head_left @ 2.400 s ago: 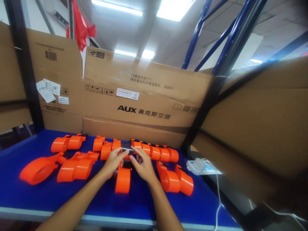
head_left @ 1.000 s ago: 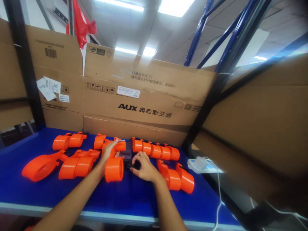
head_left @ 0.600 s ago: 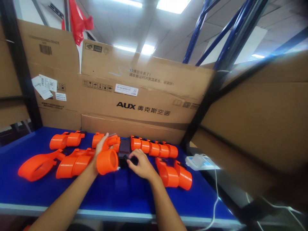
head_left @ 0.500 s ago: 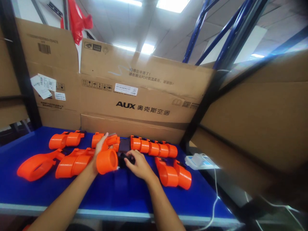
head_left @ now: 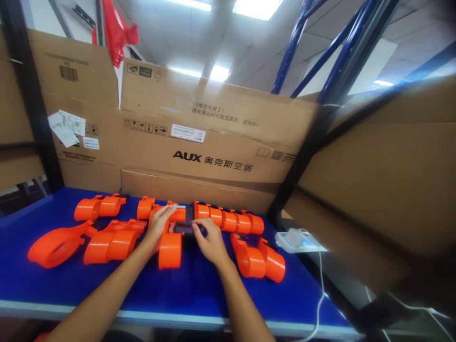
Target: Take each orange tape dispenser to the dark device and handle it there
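My left hand is closed around an orange plastic part with a wide ring hanging at its lower end. Against the right side of that part is a small black piece, its edge pinched by the fingertips of my right hand. How the two pieces meet is partly hidden. Just behind them lies a dark flat block. Similar orange ring parts stand close by on both sides, a row at back right and a pair left of my left forearm.
A blue tabletop carries everything. More orange rings lie at the left, and two at the right. A white power strip with a cable sits at the right edge. Cardboard panels wall the back and right.
My left hand has turned the orange part so its ring now hangs downward and further right. The black piece, lower and apart before, is now up against the orange part.
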### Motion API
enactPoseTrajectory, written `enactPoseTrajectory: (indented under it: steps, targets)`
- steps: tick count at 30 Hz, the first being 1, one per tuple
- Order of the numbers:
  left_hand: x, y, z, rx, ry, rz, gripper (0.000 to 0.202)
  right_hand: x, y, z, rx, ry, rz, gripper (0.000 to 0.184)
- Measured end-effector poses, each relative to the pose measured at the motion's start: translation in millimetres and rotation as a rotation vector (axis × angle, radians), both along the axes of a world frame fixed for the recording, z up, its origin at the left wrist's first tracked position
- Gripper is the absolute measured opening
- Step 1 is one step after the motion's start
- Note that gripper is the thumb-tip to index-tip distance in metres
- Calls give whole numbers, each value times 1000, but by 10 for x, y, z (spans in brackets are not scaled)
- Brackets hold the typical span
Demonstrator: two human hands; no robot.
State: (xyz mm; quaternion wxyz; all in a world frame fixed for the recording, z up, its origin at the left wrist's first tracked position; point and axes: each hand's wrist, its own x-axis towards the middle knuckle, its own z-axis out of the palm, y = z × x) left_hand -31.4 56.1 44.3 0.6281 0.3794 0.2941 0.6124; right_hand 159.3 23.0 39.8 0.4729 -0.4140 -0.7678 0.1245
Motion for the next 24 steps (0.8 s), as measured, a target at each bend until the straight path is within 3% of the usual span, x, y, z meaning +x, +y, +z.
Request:
enactPoseTrajectory:
  steps: [3, 8, 12, 17, 24]
  targets:
    - [110, -50, -42, 96, 189, -5, 42, 0, 52, -31, -44, 207, -14, 24]
    - [230, -101, -107, 122, 250, -75, 45, -56, 141, -66, -130, 429, 80, 28]
    - [238, -122, -134, 144, 260, -147, 44, -76, 162, -52, -178, 489, 94, 29]
    - [224, -138, -106, 128, 212, -201, 55, -34, 143, -21, -161, 551, 33, 28]
    - [233, -161, -57, 165, 213, -189, 51, 12, 160, -28, -161, 596, -1, 25]
